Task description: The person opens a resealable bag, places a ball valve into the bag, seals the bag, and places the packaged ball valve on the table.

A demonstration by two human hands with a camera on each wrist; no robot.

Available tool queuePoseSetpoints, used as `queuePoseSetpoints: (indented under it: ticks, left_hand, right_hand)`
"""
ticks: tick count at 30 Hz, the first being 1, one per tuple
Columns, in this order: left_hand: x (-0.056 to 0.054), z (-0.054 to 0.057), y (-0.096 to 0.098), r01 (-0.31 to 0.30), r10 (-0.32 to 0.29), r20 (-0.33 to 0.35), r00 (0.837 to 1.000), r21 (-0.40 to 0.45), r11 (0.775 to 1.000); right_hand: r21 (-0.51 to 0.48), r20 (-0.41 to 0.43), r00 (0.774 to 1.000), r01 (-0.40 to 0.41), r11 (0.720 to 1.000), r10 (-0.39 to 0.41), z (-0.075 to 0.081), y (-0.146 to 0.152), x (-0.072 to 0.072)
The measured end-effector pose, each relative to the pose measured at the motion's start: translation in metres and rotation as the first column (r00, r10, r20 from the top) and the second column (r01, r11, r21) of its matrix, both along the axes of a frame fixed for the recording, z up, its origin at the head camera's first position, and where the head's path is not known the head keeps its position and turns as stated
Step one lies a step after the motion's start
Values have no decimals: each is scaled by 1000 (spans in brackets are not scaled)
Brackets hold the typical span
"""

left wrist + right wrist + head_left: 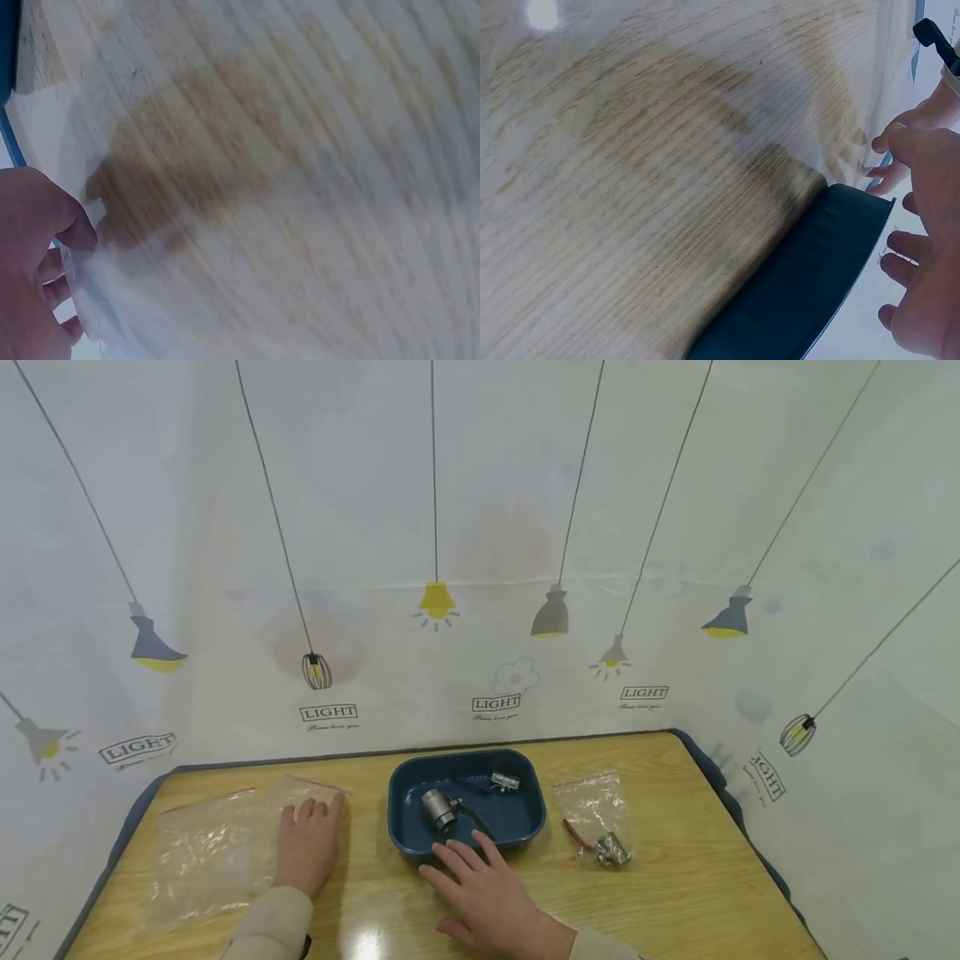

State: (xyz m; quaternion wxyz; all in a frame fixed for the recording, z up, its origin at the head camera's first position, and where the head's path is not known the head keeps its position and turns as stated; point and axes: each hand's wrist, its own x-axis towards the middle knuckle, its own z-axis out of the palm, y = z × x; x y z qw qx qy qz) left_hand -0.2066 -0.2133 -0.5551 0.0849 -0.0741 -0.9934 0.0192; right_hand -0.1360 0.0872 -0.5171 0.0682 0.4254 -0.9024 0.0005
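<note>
My left hand (309, 845) lies over a clear zip bag (279, 806) at the left, its spread fingertips at the bag's sealed edge; the left wrist view shows the thumb and fingers along that edge. My right hand (483, 889) hovers at the near side of a dark blue tray (401, 802), fingers spread, fingertips close to the rim, holding nothing. Inside the tray are a large metal ball valve (438, 810) with a dark lever, and a smaller metal valve (504, 781), also with a dark handle. In the right wrist view, the tray's side (787, 277) stands beside my right fingers.
Another clear zip bag (202, 852) lies flat at the far left. To the tray's right, a clear bag (596, 806) contains a metal fitting (611, 850) with a red handle. A printed cloth (480, 652) rises behind the wooden table (690, 860).
</note>
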Motion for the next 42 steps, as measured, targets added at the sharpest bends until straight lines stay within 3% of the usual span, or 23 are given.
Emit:
queuePoseSetpoints:
  ticks: [16,23,28,31,35,42]
  left_hand:
    - [11,-4,2,69,-74,-69,995,-69,995]
    - [23,-1,9,67,-68,-63,996,-29,997]
    - [36,3,12,68,-66,-115,991,14,998]
    - [45,5,11,125,-110,-202,973,64,990]
    - [54,8,9,220,-171,-328,929,116,969]
    - [70,17,11,322,-223,-435,872,166,932]
  right_hand:
    - [-26,-45,999,-4,1000,3,-2,-2,2]
    - [-31,-66,998,-6,999,4,-2,-3,3]
    - [-38,-66,998,-2,999,0,-2,-5,3]
    - [-45,-57,998,10,999,-13,-3,-6,2]
    - [-39,-56,998,24,999,-26,-1,-8,1]
    - [-47,-56,998,38,998,-40,3,-12,0]
